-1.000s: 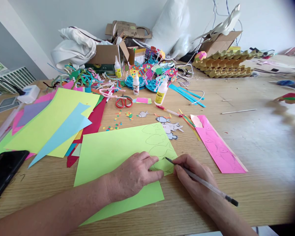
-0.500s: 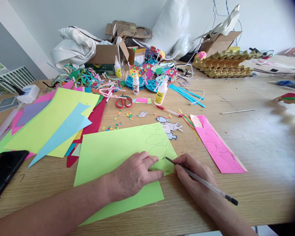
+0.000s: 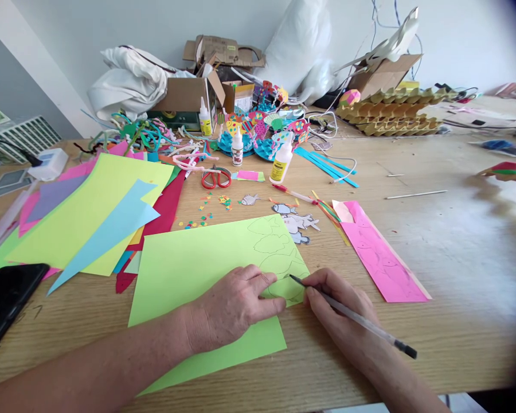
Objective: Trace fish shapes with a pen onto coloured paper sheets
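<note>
A sheet of light green paper (image 3: 176, 269) lies at an angle in front of me, with fish outlines drawn along its right edge. My left hand (image 3: 241, 301) rests on it, thumb and index finger stretched apart and pressing on the paper beside the lowest outlines. Between the fingers of my right hand (image 3: 344, 304) is a pen (image 3: 361, 324) with a clear barrel and black end; its tip touches the sheet near my left fingertips. Just beyond the sheet's right corner lie cut-out paper fish (image 3: 301, 223). A pink paper strip (image 3: 382, 258) with drawn fish lies to the right.
Coloured paper (image 3: 94, 212) is piled at left near a black phone (image 3: 8, 304). Red-handled scissors (image 3: 216, 179), a glue bottle (image 3: 281, 163) and small paper bits (image 3: 226, 202) lie beyond the sheet. Cardboard boxes (image 3: 184, 94) and egg trays (image 3: 387, 115) line the wall.
The view has shifted very slightly. Both hands and the pen keep practically the same place on the sheet.
</note>
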Demonstrator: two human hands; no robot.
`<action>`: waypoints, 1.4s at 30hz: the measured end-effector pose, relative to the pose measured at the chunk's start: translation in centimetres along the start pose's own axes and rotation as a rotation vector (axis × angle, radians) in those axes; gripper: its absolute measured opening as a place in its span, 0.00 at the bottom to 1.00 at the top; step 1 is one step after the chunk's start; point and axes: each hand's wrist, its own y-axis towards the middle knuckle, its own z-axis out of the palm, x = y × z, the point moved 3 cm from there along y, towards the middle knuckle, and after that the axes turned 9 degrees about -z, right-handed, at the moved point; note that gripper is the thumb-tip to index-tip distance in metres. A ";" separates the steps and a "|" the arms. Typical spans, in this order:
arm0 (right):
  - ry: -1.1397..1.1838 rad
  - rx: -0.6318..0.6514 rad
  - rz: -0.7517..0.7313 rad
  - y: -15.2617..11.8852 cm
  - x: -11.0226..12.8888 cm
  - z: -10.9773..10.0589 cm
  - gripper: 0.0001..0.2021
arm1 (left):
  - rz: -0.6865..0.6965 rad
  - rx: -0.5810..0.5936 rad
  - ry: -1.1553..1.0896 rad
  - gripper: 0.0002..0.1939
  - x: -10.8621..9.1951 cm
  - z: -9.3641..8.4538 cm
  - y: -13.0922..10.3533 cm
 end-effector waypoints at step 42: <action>-0.013 0.004 -0.017 0.0 -0.1 -0.1 0.04 | 0.002 -0.002 0.004 0.12 0.0 0.0 0.1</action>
